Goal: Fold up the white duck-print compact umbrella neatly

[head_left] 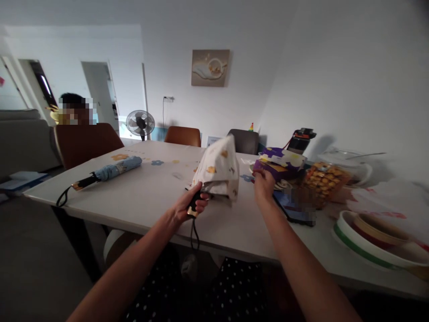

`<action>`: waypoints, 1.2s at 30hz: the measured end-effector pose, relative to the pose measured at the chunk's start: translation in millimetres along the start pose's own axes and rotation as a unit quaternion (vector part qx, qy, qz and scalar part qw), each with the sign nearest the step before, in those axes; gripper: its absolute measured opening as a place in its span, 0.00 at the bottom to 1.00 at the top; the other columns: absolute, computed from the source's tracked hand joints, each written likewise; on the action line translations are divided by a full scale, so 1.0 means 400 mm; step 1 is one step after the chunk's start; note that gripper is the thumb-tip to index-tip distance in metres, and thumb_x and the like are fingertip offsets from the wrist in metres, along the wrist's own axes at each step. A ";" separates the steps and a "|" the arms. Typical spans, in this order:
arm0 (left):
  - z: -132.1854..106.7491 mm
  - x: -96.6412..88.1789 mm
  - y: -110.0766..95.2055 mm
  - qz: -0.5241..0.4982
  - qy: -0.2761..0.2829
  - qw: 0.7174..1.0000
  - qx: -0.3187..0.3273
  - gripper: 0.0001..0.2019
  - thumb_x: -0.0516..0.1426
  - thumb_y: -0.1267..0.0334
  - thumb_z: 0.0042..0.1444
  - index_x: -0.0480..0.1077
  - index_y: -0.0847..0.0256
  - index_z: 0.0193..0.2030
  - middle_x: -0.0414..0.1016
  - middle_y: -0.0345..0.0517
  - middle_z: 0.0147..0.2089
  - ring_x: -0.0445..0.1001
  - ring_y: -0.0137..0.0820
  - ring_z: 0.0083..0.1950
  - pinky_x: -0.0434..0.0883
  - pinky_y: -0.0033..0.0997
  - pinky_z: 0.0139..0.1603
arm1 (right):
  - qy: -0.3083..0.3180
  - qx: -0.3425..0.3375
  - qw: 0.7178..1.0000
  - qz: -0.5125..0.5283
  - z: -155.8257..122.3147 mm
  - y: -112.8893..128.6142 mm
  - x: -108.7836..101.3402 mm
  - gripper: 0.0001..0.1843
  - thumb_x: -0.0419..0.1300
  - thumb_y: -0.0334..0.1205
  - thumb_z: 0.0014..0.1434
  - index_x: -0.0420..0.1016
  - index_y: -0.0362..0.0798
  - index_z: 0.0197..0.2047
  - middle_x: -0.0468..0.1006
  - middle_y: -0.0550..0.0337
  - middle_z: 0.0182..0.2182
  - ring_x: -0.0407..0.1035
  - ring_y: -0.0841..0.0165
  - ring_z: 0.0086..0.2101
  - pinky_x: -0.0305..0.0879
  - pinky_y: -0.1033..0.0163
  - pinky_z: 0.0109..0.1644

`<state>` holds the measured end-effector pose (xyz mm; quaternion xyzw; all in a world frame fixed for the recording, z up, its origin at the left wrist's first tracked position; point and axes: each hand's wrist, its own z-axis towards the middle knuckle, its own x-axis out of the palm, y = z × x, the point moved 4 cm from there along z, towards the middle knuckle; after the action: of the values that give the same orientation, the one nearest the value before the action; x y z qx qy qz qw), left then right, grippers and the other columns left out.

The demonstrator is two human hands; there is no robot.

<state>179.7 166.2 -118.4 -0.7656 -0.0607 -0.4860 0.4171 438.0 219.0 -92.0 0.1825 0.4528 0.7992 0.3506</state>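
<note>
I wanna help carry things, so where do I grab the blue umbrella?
Probably by the black handle, from the near left side of the table. The blue umbrella lies down with that end toward the edge, and the handle looks narrower than the folded fabric.

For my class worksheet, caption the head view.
The left hand grips a white patterned fabric umbrella by its black handle; a furled blue umbrella lies on the white table.

Umbrella [118, 169] on table [140, 203], left of second umbrella [219, 167]; bowls [360, 248] far right; chairs [182, 136] behind
</note>
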 end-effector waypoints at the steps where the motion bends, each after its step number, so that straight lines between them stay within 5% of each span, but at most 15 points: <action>1: 0.005 0.004 0.011 -0.039 0.009 0.999 0.009 0.15 0.47 0.54 0.62 0.57 0.63 0.30 0.57 0.35 0.23 0.54 0.17 0.16 0.54 0.15 0.12 | 0.000 0.029 0.999 0.019 -0.012 -0.015 0.002 0.13 0.51 0.39 0.47 0.69 0.43 0.35 0.73 0.55 0.32 0.68 0.66 0.32 0.66 0.60 0.35; 3: 0.019 0.003 0.040 -0.079 -0.010 0.997 -0.016 0.16 0.45 0.54 0.63 0.56 0.63 0.29 0.55 0.35 0.22 0.55 0.17 0.16 0.56 0.14 0.13 | -0.004 0.058 0.998 0.027 -0.040 -0.032 0.005 0.13 0.52 0.40 0.46 0.69 0.43 0.34 0.73 0.55 0.32 0.68 0.65 0.32 0.66 0.59 0.37; 6: 0.034 0.000 0.072 -0.063 -0.059 0.994 -0.069 0.15 0.43 0.55 0.64 0.56 0.62 0.29 0.54 0.34 0.22 0.55 0.17 0.16 0.56 0.14 0.13 | -0.028 0.016 0.999 -0.019 -0.065 -0.026 -0.006 0.13 0.51 0.40 0.46 0.70 0.44 0.33 0.74 0.55 0.33 0.68 0.64 0.36 0.63 0.58 0.43; 12: 0.035 0.010 0.078 0.050 -0.100 0.993 -0.031 0.08 0.45 0.61 0.63 0.55 0.60 0.33 0.58 0.35 0.23 0.56 0.18 0.15 0.55 0.16 0.13 | -0.083 -0.074 0.991 -0.069 -0.074 0.006 -0.043 0.15 0.49 0.42 0.52 0.69 0.44 0.40 0.74 0.51 0.39 0.67 0.65 0.39 0.62 0.58 0.46; 18: 0.047 0.003 0.080 0.074 -0.108 0.991 -0.028 0.07 0.49 0.61 0.59 0.55 0.60 0.32 0.59 0.35 0.23 0.57 0.18 0.15 0.56 0.16 0.13 | 0.024 -0.220 0.961 -0.166 -0.143 0.094 0.013 0.15 0.49 0.47 0.57 0.69 0.45 0.40 0.74 0.49 0.40 0.67 0.62 0.43 0.58 0.54 0.51; 23: 0.057 -0.010 0.077 0.091 -0.095 0.991 -0.015 0.09 0.48 0.59 0.60 0.57 0.61 0.31 0.60 0.36 0.23 0.58 0.19 0.15 0.58 0.17 0.14 | 0.119 -0.321 0.892 -0.295 -0.240 0.193 0.094 0.16 0.55 0.48 0.55 0.70 0.46 0.42 0.73 0.49 0.47 0.63 0.58 0.50 0.34 0.45 0.62; 28: 0.069 -0.017 0.074 0.112 -0.076 0.991 0.014 0.10 0.49 0.58 0.60 0.59 0.62 0.31 0.61 0.37 0.22 0.60 0.20 0.15 0.58 0.18 0.13 | 0.218 -0.277 0.880 -0.317 -0.267 0.213 0.143 0.13 0.56 0.44 0.54 0.72 0.46 0.40 0.75 0.50 0.42 0.64 0.58 0.46 0.48 0.52 0.57; 32: 0.063 -0.012 0.071 0.087 -0.091 0.992 -0.006 0.09 0.46 0.62 0.61 0.57 0.62 0.30 0.61 0.37 0.22 0.58 0.19 0.15 0.57 0.17 0.13 | 0.167 -0.203 0.922 -0.283 -0.252 0.199 0.103 0.12 0.51 0.39 0.56 0.72 0.45 0.38 0.75 0.49 0.39 0.66 0.59 0.43 0.58 0.57 0.49; 36: 0.057 -0.011 0.062 0.048 -0.097 0.994 -0.005 0.10 0.45 0.61 0.62 0.57 0.62 0.30 0.61 0.37 0.22 0.57 0.18 0.14 0.56 0.17 0.12 | 0.117 -0.041 0.971 -0.203 -0.255 0.142 0.049 0.14 0.50 0.41 0.53 0.70 0.45 0.40 0.76 0.51 0.34 0.70 0.61 0.35 0.64 0.58 0.41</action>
<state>205.4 167.5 -140.4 -0.8135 -0.0613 -0.3887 0.4282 340.0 152.9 -97.5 -0.0228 0.4850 0.7452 0.4571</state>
